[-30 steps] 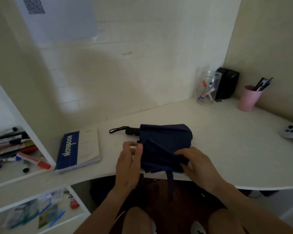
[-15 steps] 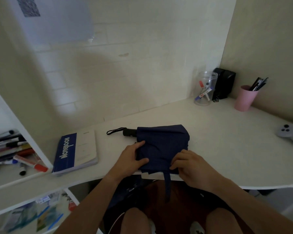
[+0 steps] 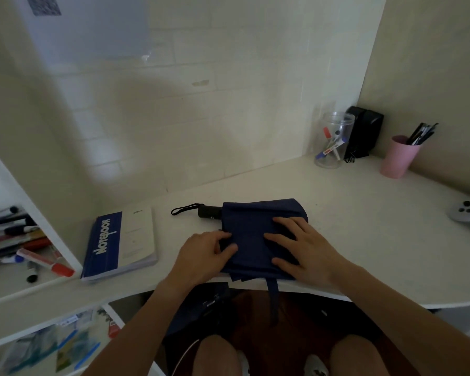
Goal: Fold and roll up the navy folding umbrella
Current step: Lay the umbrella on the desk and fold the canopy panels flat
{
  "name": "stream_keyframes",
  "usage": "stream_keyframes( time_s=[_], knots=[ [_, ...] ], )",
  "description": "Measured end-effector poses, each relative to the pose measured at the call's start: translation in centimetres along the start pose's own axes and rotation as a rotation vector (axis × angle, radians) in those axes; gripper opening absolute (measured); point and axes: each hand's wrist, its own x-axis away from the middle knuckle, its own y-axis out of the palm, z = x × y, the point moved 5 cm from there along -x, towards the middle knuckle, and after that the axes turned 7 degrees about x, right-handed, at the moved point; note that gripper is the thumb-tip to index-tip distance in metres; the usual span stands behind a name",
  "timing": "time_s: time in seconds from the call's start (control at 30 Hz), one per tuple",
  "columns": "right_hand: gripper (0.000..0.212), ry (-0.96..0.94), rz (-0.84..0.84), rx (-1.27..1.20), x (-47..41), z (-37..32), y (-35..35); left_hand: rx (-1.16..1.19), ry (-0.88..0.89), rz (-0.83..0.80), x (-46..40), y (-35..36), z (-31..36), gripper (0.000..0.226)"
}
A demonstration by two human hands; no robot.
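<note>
The navy folding umbrella (image 3: 251, 234) lies collapsed on the white desk (image 3: 364, 240), its cloth gathered in flat folds. Its black handle (image 3: 209, 212) with a wrist loop (image 3: 186, 208) points left. A navy closing strap (image 3: 274, 299) hangs over the desk's front edge. My left hand (image 3: 204, 253) rests at the cloth's left edge, thumb and fingers pinching a fold. My right hand (image 3: 304, 246) lies flat on the cloth with fingers spread, pressing it down.
A blue and white notebook (image 3: 120, 244) lies left of the umbrella. A clear jar of markers (image 3: 333, 145), a black box (image 3: 362, 134) and a pink pen cup (image 3: 398, 157) stand at the back right. A grey game controller (image 3: 468, 214) sits far right. Shelves with markers (image 3: 25, 248) are at left.
My right hand has moved from the cloth's front edge up onto its top and spread flat. My left hand has gone from pinching above the cloth to gripping its left edge.
</note>
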Motion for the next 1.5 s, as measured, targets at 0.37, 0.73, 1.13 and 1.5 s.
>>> stream_keyframes(
  time_s=[0.37, 0.73, 1.13, 1.5],
  knots=[
    [0.081, 0.006, -0.209, 0.014, 1.6, 0.6, 2.3, -0.390, 0.366, -0.314, -0.2, 5.7, -0.3, 0.065],
    [0.049, 0.768, 0.013, -0.664, -5.2, 8.4, -4.7, -0.367, 0.337, -0.263, 1.2, 4.4, -1.5, 0.070],
    [0.009, 0.590, 0.286, -1.369, -6.0, 7.3, -4.9, -0.380, 0.365, -0.252, 1.2, 4.3, -1.4, 0.061],
    [0.049, 0.647, 0.141, -0.978, -4.8, 7.6, -5.5, -0.381, 0.353, -0.269, 1.1, 4.5, -1.3, 0.062]
  ],
)
